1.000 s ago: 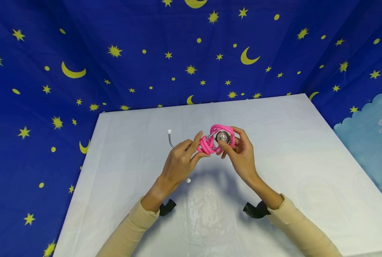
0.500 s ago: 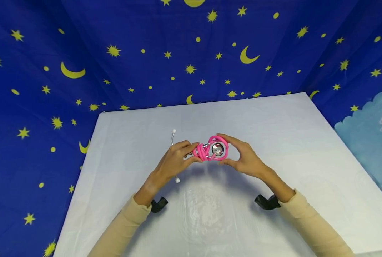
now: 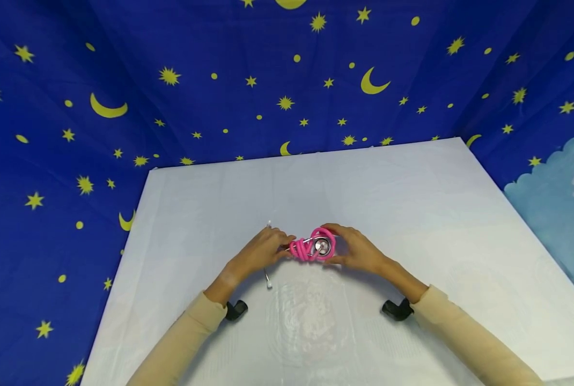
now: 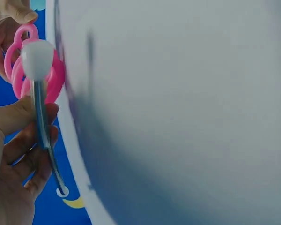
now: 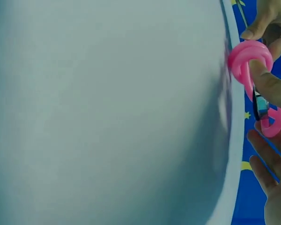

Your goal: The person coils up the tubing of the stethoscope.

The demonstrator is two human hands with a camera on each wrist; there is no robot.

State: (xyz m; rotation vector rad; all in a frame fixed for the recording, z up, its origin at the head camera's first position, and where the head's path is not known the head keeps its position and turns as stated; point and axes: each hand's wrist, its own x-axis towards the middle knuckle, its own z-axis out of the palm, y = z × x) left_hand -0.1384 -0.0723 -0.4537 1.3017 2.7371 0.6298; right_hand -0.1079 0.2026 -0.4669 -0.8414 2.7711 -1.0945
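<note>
A stethoscope (image 3: 302, 250) with pink tubing wound into a bundle is held between both hands, low over the table. Its round metal chest piece (image 3: 322, 246) faces up inside a pink loop at the right end. My left hand (image 3: 264, 250) pinches the metal ear-tube end. In the left wrist view the ear tube (image 4: 40, 115) with its white tip (image 4: 37, 60) runs past the fingers. My right hand (image 3: 361, 252) grips the looped end between thumb and fingers; in the right wrist view the thumb (image 5: 267, 84) lies across the tubing.
The table (image 3: 219, 198) is covered with a white cloth. Behind it and on the left hangs a blue curtain (image 3: 248, 64) with yellow stars and moons. Black straps (image 3: 397, 310) show at both wrists. A light-blue panel (image 3: 564, 198) stands at the far right.
Both hands have brought the stethoscope down and nearer the body, slightly leftward. The right thumb has moved off the chest piece, and that hand now holds the loop by its sides.
</note>
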